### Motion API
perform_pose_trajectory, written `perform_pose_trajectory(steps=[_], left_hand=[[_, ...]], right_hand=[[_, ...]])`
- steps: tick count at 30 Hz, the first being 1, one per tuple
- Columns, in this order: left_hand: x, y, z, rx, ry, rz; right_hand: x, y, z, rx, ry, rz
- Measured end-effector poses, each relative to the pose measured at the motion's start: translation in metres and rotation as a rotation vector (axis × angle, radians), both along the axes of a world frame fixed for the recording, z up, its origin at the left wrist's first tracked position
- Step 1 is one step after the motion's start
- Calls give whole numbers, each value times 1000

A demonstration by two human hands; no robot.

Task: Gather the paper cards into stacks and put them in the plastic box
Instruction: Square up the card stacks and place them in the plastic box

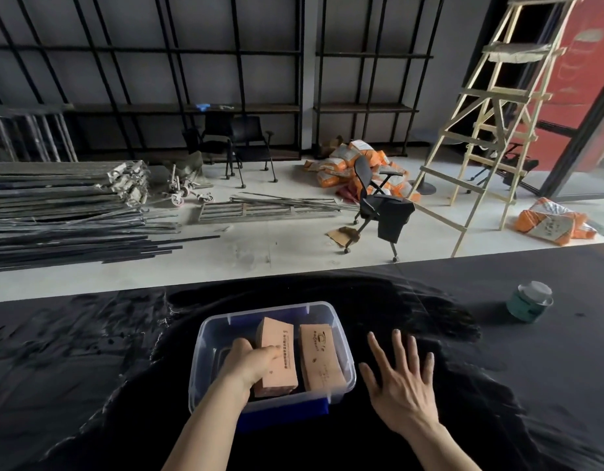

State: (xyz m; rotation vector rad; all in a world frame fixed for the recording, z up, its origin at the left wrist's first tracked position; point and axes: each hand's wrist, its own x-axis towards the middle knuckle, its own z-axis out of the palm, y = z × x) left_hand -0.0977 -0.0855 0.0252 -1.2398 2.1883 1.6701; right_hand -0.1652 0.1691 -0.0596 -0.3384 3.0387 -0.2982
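Observation:
A clear plastic box (205,338) with blue latches sits on the black table in front of me. Two stacks of pinkish paper cards lie inside it side by side. My left hand (249,363) reaches into the box and grips the left stack (278,338) along its left edge. The right stack (319,355) rests alone against the box's right wall. To the right of the box, my right hand (400,379) hovers over the table with its fingers spread and nothing in it.
A black wrinkled cloth (89,362) covers the table. A small green-and-clear jar (529,302) stands at the far right of the table. Beyond the far table edge are an office chair (378,205), a wooden ladder (490,130) and metal bars on the floor.

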Motion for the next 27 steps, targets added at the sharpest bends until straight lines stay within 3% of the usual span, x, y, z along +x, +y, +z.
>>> perform_pose_trajectory(steps=[10, 17, 20, 27], left_hand=[[-13, 13, -4, -23, -142, -164], [-14, 2, -14, -455, -233, -382], [-11, 7, -4, -575, -202, -372], [-11, 12, -7, -556, -118, -371]], right_hand=[[-1, -2, -14, 8, 48, -7], [-2, -3, -17, 21, 48, -16], [-2, -3, -19, 21, 42, -14], [-1, -3, -17, 17, 48, -14]])
